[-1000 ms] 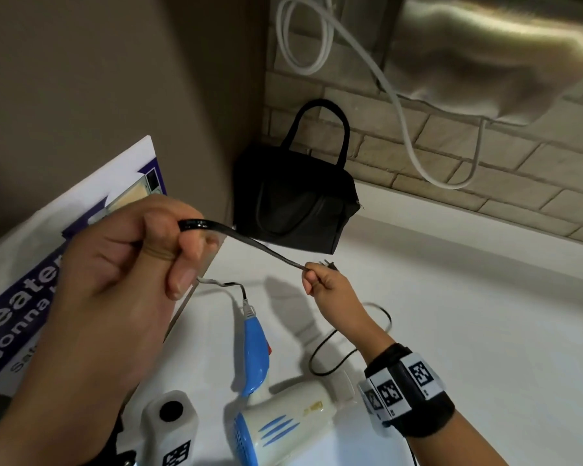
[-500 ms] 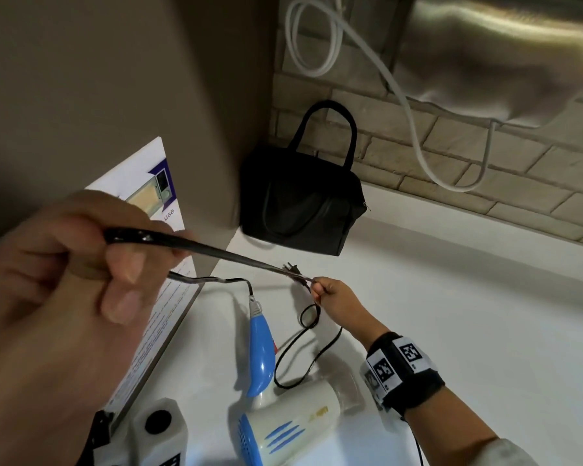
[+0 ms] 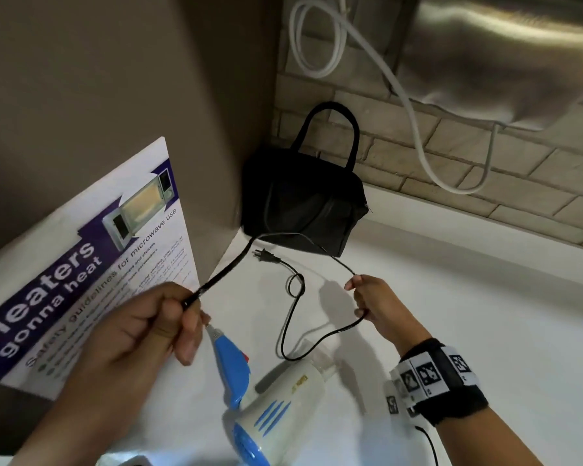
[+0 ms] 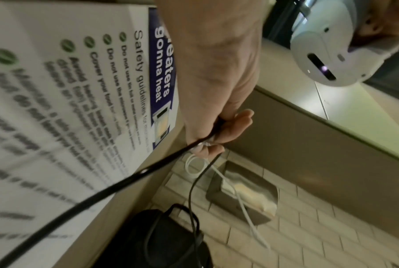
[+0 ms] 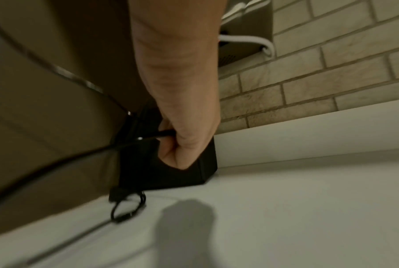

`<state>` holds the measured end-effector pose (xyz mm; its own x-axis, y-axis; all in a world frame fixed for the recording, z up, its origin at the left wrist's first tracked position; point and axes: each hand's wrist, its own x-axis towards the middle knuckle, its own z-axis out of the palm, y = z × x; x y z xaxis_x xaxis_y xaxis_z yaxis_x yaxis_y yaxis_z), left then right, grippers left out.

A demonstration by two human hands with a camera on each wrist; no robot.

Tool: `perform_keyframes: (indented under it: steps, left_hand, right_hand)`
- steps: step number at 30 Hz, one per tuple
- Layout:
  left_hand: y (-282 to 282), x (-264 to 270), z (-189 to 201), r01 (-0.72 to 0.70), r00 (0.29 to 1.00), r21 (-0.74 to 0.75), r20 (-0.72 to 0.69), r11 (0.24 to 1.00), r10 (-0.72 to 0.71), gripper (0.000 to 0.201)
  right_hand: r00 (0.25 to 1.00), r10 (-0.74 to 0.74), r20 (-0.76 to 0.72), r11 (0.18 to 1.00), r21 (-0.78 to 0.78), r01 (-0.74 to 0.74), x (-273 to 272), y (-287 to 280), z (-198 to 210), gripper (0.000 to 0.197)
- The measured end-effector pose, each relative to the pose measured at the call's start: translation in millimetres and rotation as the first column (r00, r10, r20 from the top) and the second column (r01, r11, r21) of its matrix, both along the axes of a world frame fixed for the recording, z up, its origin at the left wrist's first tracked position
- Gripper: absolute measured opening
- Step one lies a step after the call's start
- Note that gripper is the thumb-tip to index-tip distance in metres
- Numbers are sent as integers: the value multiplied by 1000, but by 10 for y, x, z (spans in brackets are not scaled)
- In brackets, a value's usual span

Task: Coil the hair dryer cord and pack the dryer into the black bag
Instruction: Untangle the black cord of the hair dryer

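Note:
A white and blue hair dryer point(image 3: 276, 408) lies on the white counter point(image 3: 468, 331), its blue handle point(image 3: 231, 368) folded up to the left. Its thin black cord point(image 3: 288, 326) runs from my left hand point(image 3: 155, 331), which grips it near the handle, in a slack arc past the bag to my right hand point(image 3: 371, 302), which pinches it. From there it loops down by the dryer and up to the plug point(image 3: 266, 256) lying on the counter. The black bag point(image 3: 303, 203) stands in the corner with its handles up. In the wrist views each hand point(image 4: 219, 130) point(image 5: 184, 145) is curled round the cord.
A printed microwave safety sign point(image 3: 81, 270) leans against the brown panel on the left. A brick wall point(image 3: 485, 169) backs the counter, with a white hose point(image 3: 414, 119) and a steel dispenser point(image 3: 505, 52) above. A wrist band with markers point(image 3: 435, 378) sits on my right arm.
My left hand has dropped toward the dryer handle, so the cord between the hands has gone from taut to a slack arc. The plug end now lies loose on the counter.

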<state>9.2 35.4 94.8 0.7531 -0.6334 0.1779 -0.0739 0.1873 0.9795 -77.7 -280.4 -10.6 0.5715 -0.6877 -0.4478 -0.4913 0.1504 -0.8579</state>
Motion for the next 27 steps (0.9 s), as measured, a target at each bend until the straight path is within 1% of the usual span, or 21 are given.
perform_keyframes:
  steps: [2,3,6,10,12,14,16,17,19,20,21,22,23,24,25,26,27]
  left_hand:
    - [-14,-26,-141,24,999,54,26,998,-26,48]
    - [-15,-37,-223,20,998,94,57,995,-25,46]
    - [-20,-47,-352,-30,994,274,107,961,0,27]
    - [-30,-25,-637,-56,973,495,221,867,-63,29]
    - [-12,22,-809,-82,956,591,273,803,-103,28]
    - [-11,57,-951,-113,946,636,305,763,-114,28]
    - [-42,53,-988,-157,938,648,333,745,-92,26]
    - [-79,37,-966,-204,927,641,369,740,-64,35]
    - [-148,-11,-879,-307,876,586,482,750,-18,58]
    - [-183,-51,-791,-355,853,547,521,758,24,65]
    - [-216,-95,-661,-394,839,503,538,770,78,67]
    - [-240,-142,-517,-419,821,453,558,787,116,63]
    - [-267,-186,-382,-430,795,398,592,811,131,57]
    - [-294,-226,-252,-438,753,358,647,825,119,53]
    - [-321,-251,-150,-438,691,334,719,835,75,50]
    - [-344,-267,-90,-435,607,335,794,836,-3,45]
    - [-360,-272,-73,-420,535,362,840,832,-96,37]
  right_hand:
    - [987,-77,139,991,116,61,-74,-7,187,31]
    - [974,-99,203,984,163,66,-117,-7,283,30]
    - [927,-104,360,972,233,19,-243,15,559,28]
    - [879,-12,478,981,175,-82,-353,156,907,28]
    - [862,69,503,983,112,-143,-397,286,1068,28]
    - [851,157,501,979,35,-202,-440,442,1209,25]
    - [843,265,467,961,-58,-270,-473,616,1331,22]
    - [837,328,438,944,-112,-311,-484,707,1376,22]
    - [825,446,347,894,-221,-391,-504,886,1426,25]
    - [819,498,284,860,-285,-424,-508,972,1432,24]
    - [814,541,212,818,-358,-451,-510,1052,1422,21]
    - [807,576,131,764,-439,-473,-510,1127,1401,20]
    - [794,606,45,693,-521,-499,-506,1199,1377,19]
    - [773,633,-38,609,-591,-528,-496,1269,1356,18]
    - [746,658,-103,531,-639,-557,-488,1339,1336,18]
    - [718,681,-142,469,-669,-577,-480,1404,1314,19]
    - [700,695,-163,428,-689,-585,-476,1458,1292,21]
